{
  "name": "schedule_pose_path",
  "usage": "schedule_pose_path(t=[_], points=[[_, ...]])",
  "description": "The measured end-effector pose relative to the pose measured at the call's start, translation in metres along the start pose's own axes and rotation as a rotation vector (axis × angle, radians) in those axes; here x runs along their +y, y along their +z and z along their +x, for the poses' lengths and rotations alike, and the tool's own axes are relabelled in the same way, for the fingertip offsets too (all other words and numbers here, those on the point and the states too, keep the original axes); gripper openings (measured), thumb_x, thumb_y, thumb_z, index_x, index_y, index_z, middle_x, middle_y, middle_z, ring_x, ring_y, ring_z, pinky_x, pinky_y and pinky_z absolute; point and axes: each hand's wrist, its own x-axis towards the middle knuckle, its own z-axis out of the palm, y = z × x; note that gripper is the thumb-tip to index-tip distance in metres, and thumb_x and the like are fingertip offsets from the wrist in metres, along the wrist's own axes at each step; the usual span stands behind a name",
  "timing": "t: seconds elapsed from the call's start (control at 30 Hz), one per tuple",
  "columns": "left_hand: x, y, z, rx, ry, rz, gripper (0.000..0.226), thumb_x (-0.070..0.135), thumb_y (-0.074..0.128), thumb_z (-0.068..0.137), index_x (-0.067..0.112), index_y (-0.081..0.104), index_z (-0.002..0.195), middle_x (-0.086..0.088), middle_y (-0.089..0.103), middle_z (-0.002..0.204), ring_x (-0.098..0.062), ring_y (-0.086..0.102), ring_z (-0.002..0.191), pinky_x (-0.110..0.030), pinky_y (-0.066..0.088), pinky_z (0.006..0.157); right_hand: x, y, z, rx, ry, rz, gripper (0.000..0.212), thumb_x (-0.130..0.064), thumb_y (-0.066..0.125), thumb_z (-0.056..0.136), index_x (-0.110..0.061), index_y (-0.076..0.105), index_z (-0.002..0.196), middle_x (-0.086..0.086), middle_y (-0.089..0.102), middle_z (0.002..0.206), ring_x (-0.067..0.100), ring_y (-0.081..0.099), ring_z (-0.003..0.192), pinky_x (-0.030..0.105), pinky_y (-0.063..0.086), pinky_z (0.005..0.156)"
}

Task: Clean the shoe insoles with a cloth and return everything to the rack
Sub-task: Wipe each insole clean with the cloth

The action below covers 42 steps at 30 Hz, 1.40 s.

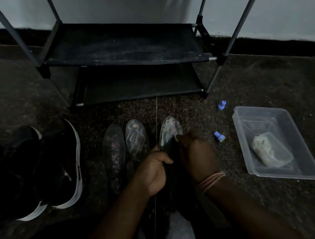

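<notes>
In the dim head view my left hand (153,171) grips the lower part of a grey insole (169,129) whose toe end points away from me. My right hand (196,153) holds a small pale cloth (178,136) pinched against the insole's right edge. Two more insoles lie flat on the floor to the left: a dark speckled one (113,151) and a grey streaked one (136,138). The black shoe rack (125,48) stands ahead against the wall, both shelves bare.
A pair of black shoes with white soles (55,166) sits on the floor at the left. At the right is a clear plastic tub (274,142) holding a smaller container with pale material. Two small blue caps (222,105) (219,136) lie on the dark speckled floor.
</notes>
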Motion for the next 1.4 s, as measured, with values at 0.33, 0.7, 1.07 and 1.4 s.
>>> schedule_pose_path(t=[0.33,0.7,1.07,1.4], points=[[0.002,-0.004,0.001,-0.019,-0.009,-0.013,0.072,-0.011,0.046,0.063,-0.002,0.060,0.133,-0.029,0.059,0.134,-0.046,0.056,0.125,-0.057,0.040,0.111,-0.003,0.005,0.000,-0.053,-0.030,-0.005,0.018,-0.014,0.062,0.085,-0.011,0.070,0.101,0.014,0.060,0.091,0.029,0.060,0.065,0.029,0.040,0.057],[0.006,-0.009,0.003,-0.070,-0.058,-0.068,0.068,-0.010,0.043,0.062,-0.005,0.057,0.129,-0.026,0.066,0.115,-0.039,0.066,0.104,-0.045,0.056,0.093,-0.021,0.009,-0.007,-0.136,-0.081,-0.058,0.019,-0.022,0.060,0.087,-0.017,0.069,0.103,0.011,0.062,0.103,0.027,0.065,0.069,0.029,0.046,0.059],[0.012,-0.014,0.002,-0.167,-0.121,-0.106,0.065,-0.001,0.043,0.067,0.001,0.066,0.128,-0.027,0.061,0.127,-0.042,0.059,0.115,-0.049,0.042,0.108,-0.026,0.016,-0.012,-0.131,-0.086,-0.031,0.028,-0.021,0.058,0.088,-0.013,0.065,0.114,0.010,0.060,0.116,0.026,0.066,0.074,0.035,0.057,0.066],[0.009,-0.015,0.006,-0.276,-0.062,-0.249,0.088,0.077,0.035,0.093,0.008,0.055,0.143,-0.017,0.048,0.152,-0.034,0.042,0.143,-0.051,0.016,0.125,-0.045,0.018,-0.015,-0.222,-0.149,-0.034,0.029,-0.027,0.049,0.092,-0.019,0.065,0.114,0.007,0.058,0.111,0.026,0.066,0.085,0.038,0.056,0.077]])
